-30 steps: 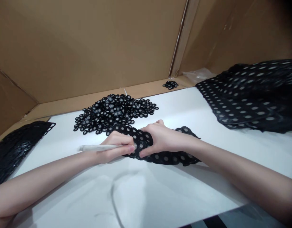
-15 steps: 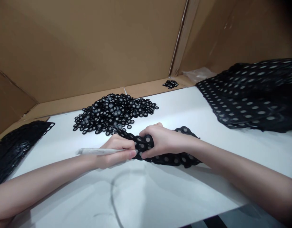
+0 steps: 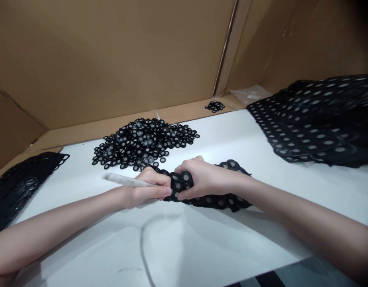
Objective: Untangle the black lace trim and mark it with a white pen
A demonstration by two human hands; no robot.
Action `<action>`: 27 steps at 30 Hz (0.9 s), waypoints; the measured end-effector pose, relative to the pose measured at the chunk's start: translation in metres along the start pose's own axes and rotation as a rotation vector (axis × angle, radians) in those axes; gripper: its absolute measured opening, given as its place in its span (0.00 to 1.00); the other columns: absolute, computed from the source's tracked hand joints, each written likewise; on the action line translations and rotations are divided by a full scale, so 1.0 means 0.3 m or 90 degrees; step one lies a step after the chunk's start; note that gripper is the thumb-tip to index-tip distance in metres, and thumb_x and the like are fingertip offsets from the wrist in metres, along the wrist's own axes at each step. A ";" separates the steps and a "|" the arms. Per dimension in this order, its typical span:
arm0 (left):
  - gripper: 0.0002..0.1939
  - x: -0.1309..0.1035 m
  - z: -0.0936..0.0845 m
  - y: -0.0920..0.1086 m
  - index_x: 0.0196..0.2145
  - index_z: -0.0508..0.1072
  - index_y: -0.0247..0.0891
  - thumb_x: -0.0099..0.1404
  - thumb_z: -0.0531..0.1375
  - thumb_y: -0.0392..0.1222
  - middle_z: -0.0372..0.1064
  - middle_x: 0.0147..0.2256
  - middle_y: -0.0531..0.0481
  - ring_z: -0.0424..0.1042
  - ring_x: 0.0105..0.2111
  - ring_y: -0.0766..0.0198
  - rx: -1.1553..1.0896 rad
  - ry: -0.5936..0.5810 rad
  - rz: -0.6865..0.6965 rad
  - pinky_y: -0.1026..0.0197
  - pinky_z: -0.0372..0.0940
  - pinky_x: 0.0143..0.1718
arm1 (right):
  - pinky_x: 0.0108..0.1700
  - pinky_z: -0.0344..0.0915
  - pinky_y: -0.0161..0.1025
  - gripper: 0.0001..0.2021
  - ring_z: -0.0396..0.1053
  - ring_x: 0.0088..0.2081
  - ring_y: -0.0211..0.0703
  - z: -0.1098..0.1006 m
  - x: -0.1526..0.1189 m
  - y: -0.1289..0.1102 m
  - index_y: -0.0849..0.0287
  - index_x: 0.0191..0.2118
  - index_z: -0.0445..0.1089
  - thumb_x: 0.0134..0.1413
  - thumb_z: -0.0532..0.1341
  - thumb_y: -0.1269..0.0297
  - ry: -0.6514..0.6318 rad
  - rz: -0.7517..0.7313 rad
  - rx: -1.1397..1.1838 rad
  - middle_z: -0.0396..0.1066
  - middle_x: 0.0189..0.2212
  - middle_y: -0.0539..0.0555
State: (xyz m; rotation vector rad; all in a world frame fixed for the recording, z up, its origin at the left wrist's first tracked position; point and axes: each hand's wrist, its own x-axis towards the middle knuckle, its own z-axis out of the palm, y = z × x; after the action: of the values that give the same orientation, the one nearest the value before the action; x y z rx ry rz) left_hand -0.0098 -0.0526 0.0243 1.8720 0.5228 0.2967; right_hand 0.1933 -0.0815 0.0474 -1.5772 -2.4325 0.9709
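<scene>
My left hand [image 3: 149, 187] is closed round a slim white pen-like tool [image 3: 121, 179], whose back end sticks out to the left over the wrist. The tool's front tip is hidden at my fingers. Thumb and fingertips of that hand press against a folded black rubbery sheet [image 3: 220, 201] with rows of pale grey discs. Wrapped over the same sheet is my right hand [image 3: 197, 177], its thumb in front and fingers behind, bending a strip of it upward. Just behind my hands lies a heap of loose black rings with grey centres [image 3: 136, 145].
A large stack of black dotted sheets [image 3: 309, 123] covers the right side of the white table [image 3: 112, 247]. More black sheet with open holes [image 3: 25, 187] lies at the left. A small ring pile [image 3: 214, 106] and clear plastic [image 3: 251, 94] sit by the cardboard wall [image 3: 112, 59].
The back end of the white tool has tilted upward and slightly right as my left hand turned. My right hand and the sheet have barely shifted.
</scene>
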 end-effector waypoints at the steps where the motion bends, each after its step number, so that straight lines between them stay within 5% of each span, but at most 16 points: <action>1: 0.18 0.002 -0.001 0.000 0.17 0.61 0.35 0.63 0.55 0.44 0.54 0.15 0.55 0.54 0.17 0.71 -0.022 -0.005 -0.013 0.65 0.48 0.20 | 0.39 0.55 0.41 0.11 0.62 0.38 0.52 0.001 0.000 -0.001 0.57 0.27 0.66 0.41 0.67 0.58 0.004 -0.006 -0.001 0.67 0.23 0.51; 10: 0.16 0.010 -0.012 0.003 0.21 0.66 0.34 0.64 0.55 0.43 0.58 0.17 0.54 0.57 0.19 0.70 0.026 -0.107 -0.012 0.65 0.50 0.21 | 0.41 0.56 0.42 0.10 0.64 0.35 0.48 0.002 -0.003 -0.010 0.58 0.27 0.66 0.41 0.68 0.62 0.025 -0.030 -0.017 0.68 0.23 0.51; 15: 0.16 0.015 -0.029 -0.009 0.17 0.65 0.34 0.60 0.57 0.44 0.55 0.14 0.55 0.54 0.16 0.71 -0.088 -0.110 -0.047 0.64 0.46 0.19 | 0.43 0.55 0.43 0.11 0.65 0.34 0.48 -0.001 0.003 0.005 0.57 0.26 0.68 0.41 0.69 0.59 0.024 -0.049 -0.021 0.67 0.21 0.49; 23: 0.16 0.018 -0.074 -0.021 0.16 0.66 0.34 0.56 0.60 0.46 0.55 0.13 0.54 0.53 0.14 0.71 -0.176 -0.194 -0.123 0.62 0.42 0.18 | 0.49 0.55 0.49 0.32 0.68 0.43 0.58 -0.007 0.045 0.063 0.59 0.45 0.71 0.32 0.72 0.47 0.082 -0.063 -0.069 0.73 0.35 0.56; 27: 0.17 0.008 -0.088 -0.002 0.17 0.66 0.34 0.57 0.60 0.46 0.56 0.13 0.53 0.51 0.14 0.72 -0.191 -0.285 -0.175 0.61 0.41 0.18 | 0.51 0.54 0.48 0.33 0.67 0.46 0.57 -0.028 0.088 0.096 0.59 0.47 0.70 0.33 0.73 0.50 0.068 -0.092 -0.052 0.74 0.42 0.56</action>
State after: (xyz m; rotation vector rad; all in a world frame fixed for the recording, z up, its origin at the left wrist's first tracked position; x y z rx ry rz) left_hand -0.0195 -0.0296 0.0329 1.4908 0.3939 -0.2163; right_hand 0.2071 -0.0474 0.0315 -1.4123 -2.4998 0.7536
